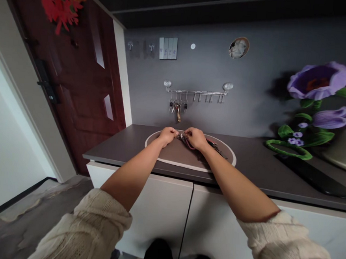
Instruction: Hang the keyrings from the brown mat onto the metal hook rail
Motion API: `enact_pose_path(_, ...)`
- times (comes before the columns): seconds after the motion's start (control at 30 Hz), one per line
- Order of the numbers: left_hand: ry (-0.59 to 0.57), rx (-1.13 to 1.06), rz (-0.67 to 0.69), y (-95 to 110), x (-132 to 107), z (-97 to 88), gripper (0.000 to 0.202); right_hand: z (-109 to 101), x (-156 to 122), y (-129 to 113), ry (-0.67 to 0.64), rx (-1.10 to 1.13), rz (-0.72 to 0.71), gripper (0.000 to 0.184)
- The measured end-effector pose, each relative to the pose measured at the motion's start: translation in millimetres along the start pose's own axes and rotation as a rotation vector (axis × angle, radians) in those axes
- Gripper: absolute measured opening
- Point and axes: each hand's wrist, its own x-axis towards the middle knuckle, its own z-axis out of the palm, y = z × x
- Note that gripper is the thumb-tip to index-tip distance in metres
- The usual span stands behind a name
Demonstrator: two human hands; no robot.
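Over a brown oval mat with a pale rim (188, 167), my two hands are close together. My left hand (168, 134) is closed, its fingertips pinching a small metal piece of a key ring (181, 136). My right hand (196, 137) is closed too, at the other side of the same key ring. A mauve strap (189, 144) hangs beneath my right fingers. More keys (218, 149) lie on the mat to the right, partly hidden by my right wrist and forearm. The exact grip of the fingertips is too small to make out.
On the grey wall, a hook rail (197, 92) carries several hanging keys (178, 111). Purple artificial flowers (318, 82) and a flat black object (317, 177) are on the right of the dark counter (253, 166). A dark red door (84, 84) stands at left; white cabinets (161, 207) are below.
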Motion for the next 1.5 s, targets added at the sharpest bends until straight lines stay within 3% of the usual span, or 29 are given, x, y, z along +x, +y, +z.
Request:
enact_pose_path(0.4,-0.072,-0.375,-0.111,3,4,0.9,0.006,-1,1,-1,0.013,0.04,0.013,0.015)
enact_pose_path(0.7,-0.184,-0.565,-0.104,6,3,-1.2,0.001,-1,3,1,0.1,0.253,0.043,0.013)
enact_pose_path(0.93,-0.226,-0.632,-0.097,9,1,-0.7,0.001,4,8,6,0.102,0.507,0.008,0.016)
enact_pose_path(1.3,-0.228,-0.744,-0.088,12,-1,-1.0,0.002,5,7,5,0.03,0.593,-0.057,0.022)
enact_pose_path(1.5,-0.267,-0.751,-0.085,11,0,-0.9,0.005,5,7,6,0.055,0.64,-0.036,0.022)
